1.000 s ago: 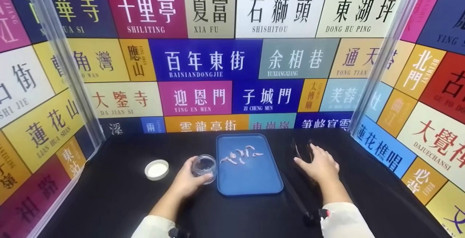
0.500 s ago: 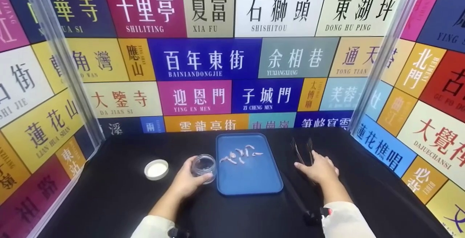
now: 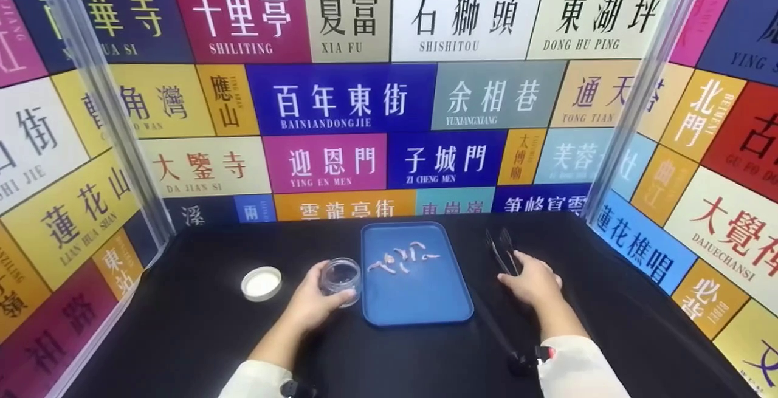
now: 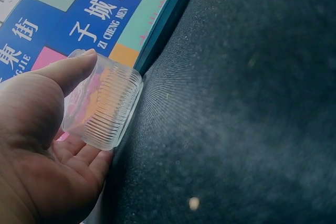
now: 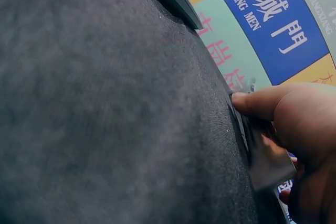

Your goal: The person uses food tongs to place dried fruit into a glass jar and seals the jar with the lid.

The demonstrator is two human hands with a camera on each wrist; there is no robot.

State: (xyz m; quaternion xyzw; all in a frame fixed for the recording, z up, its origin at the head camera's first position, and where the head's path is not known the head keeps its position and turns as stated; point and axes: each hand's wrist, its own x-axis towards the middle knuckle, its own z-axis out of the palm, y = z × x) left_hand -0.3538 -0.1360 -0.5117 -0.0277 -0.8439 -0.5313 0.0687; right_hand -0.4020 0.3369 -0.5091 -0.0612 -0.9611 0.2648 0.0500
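My left hand [image 3: 328, 293] grips a small clear ribbed jar [image 3: 341, 279] that stands open on the black table, just left of a blue tray [image 3: 419, 304]. Several small pale curved pieces [image 3: 401, 258] lie in the tray's far half. In the left wrist view my thumb and fingers wrap the jar [image 4: 103, 109]. My right hand [image 3: 518, 276] lies right of the tray and pinches the near end of black tongs [image 3: 501, 247], whose tips point away from me. In the right wrist view my thumb presses on the tongs [image 5: 265, 153].
A white round lid [image 3: 262, 283] lies left of the jar. Colourful sign-covered walls with clear corner posts [image 3: 103, 112] close in the black table on three sides. A thin black cable [image 3: 495, 337] runs along the table by my right sleeve.
My right hand has drawn back a little and closed on the tongs, and their two arms have come closer together. My left hand and the jar have stayed put.
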